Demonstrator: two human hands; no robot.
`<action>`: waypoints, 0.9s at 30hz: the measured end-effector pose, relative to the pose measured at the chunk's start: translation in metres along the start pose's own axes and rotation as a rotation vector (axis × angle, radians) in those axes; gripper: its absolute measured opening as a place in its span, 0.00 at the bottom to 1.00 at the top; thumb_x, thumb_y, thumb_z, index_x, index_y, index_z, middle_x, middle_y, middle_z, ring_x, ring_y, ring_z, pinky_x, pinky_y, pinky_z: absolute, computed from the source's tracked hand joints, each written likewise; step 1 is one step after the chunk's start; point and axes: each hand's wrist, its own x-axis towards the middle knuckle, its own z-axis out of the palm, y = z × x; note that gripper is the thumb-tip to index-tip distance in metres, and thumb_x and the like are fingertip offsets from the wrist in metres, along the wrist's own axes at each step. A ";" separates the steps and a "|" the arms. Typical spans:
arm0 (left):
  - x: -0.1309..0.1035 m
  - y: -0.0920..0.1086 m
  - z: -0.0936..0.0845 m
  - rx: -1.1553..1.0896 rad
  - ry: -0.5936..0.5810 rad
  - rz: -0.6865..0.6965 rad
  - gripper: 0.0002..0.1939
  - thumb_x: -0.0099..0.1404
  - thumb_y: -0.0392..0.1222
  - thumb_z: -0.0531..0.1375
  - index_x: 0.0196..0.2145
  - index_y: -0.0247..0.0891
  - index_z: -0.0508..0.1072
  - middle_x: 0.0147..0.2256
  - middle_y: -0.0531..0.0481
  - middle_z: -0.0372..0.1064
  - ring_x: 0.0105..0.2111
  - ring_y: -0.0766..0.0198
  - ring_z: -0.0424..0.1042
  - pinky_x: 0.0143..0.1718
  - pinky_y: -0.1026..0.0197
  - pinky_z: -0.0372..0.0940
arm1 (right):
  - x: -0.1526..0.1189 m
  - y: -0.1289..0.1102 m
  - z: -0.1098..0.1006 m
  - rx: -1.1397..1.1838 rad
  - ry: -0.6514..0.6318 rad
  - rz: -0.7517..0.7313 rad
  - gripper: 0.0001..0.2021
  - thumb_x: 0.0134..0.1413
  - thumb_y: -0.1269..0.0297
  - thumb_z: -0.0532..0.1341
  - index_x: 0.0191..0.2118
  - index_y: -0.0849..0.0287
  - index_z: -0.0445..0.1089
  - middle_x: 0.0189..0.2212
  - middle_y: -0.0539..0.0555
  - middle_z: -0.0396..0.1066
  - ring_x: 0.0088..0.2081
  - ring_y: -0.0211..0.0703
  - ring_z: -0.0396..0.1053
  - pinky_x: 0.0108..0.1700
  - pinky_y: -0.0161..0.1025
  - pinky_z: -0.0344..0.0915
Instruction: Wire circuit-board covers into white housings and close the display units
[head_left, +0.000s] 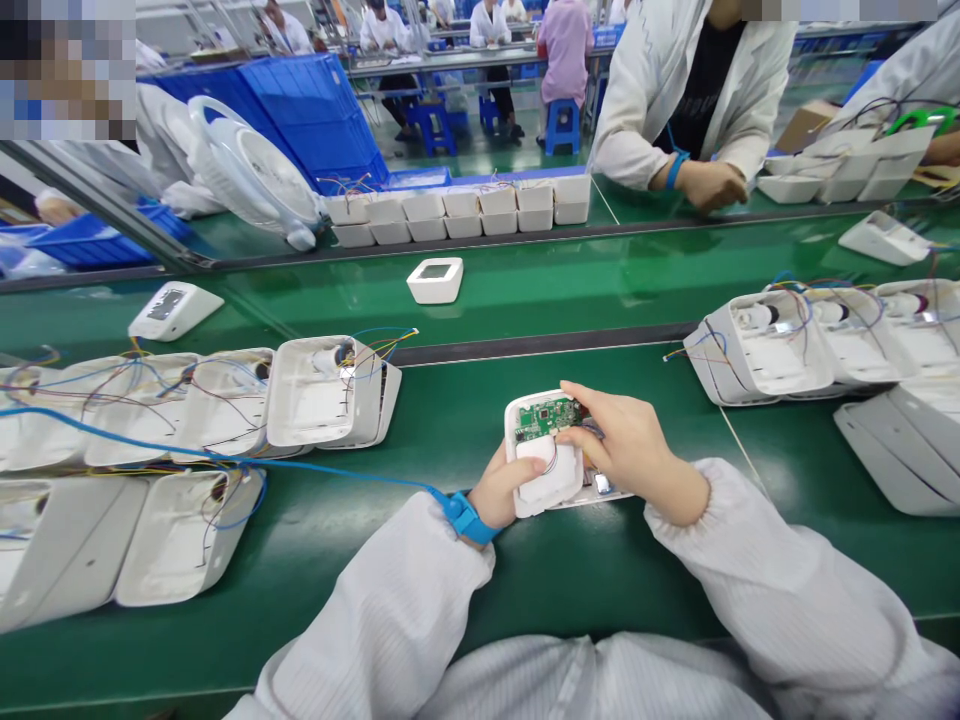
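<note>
A white plastic housing (513,420) is held in front of me, tilted, with its inside facing up. Inside it sit a green circuit board (544,417) and, below that, a white rounded block (541,478) with a thin dark wire curving over it. My left hand (499,487) grips the housing from the left, thumb resting on the block. At the right edge of the board, my right hand (626,435) closes its thumb and fingers around the housing's side; exactly what the fingertips pinch is hidden. A blue wrist strap (466,517) circles my left wrist.
White open shells (322,395) with wires line my left; more shells (780,345) stand at right. A blue cord (300,462) crosses the left side. On the green belt lies a white unit (435,281). A co-worker's hands (712,185) are across the line.
</note>
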 end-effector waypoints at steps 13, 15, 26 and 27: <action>0.004 0.014 -0.017 0.348 -0.143 0.196 0.31 0.50 0.55 0.70 0.47 0.31 0.76 0.38 0.41 0.74 0.39 0.51 0.74 0.41 0.55 0.69 | 0.007 0.002 -0.013 0.468 -0.188 0.193 0.26 0.53 0.55 0.67 0.56 0.58 0.65 0.42 0.53 0.73 0.38 0.40 0.73 0.39 0.35 0.69; 0.007 0.024 -0.024 0.530 -0.110 0.413 0.35 0.55 0.66 0.63 0.47 0.31 0.77 0.40 0.39 0.74 0.41 0.50 0.74 0.42 0.54 0.68 | 0.011 0.001 -0.020 0.511 -0.129 0.177 0.15 0.53 0.60 0.67 0.44 0.59 0.69 0.36 0.51 0.73 0.35 0.38 0.71 0.36 0.35 0.68; 0.007 0.016 -0.013 1.234 -0.014 0.489 0.54 0.49 0.53 0.71 0.67 0.37 0.51 0.61 0.36 0.54 0.60 0.45 0.55 0.63 0.45 0.48 | 0.010 -0.006 -0.009 0.037 -0.186 -0.382 0.07 0.64 0.67 0.56 0.36 0.58 0.70 0.41 0.51 0.72 0.48 0.44 0.65 0.51 0.47 0.57; 0.007 0.014 -0.011 1.249 0.006 0.508 0.52 0.52 0.50 0.70 0.67 0.37 0.49 0.62 0.36 0.52 0.61 0.46 0.54 0.63 0.46 0.47 | 0.011 0.002 -0.011 0.081 -0.151 -0.330 0.06 0.62 0.65 0.58 0.42 0.56 0.70 0.47 0.53 0.70 0.52 0.45 0.63 0.55 0.49 0.56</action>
